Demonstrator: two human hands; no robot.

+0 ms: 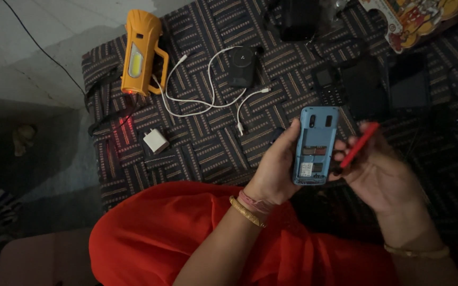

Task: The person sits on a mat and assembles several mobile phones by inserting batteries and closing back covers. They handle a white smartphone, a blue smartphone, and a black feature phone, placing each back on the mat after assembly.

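Note:
My left hand (pixel 276 167) grips a small blue mobile phone (pixel 315 145), held upright with its back cover off so the empty battery bay and card slots show. Just right of it, my right hand (pixel 380 169) holds a thin red flat piece (pixel 360 144) edge-on between the fingers, tilted up toward the phone's right side. Both hands hover above a dark patterned cloth (pixel 213 143) and my lap in orange fabric (pixel 186 238).
On the cloth lie an orange torch lamp (pixel 141 52), a white charger plug (pixel 156 141), a white cable (pixel 202 92), a black round-cornered device (pixel 242 66), a dark keypad phone (pixel 328 85) and two dark flat phones (pixel 388 85). A colourful picture (pixel 414 18) sits at the top right.

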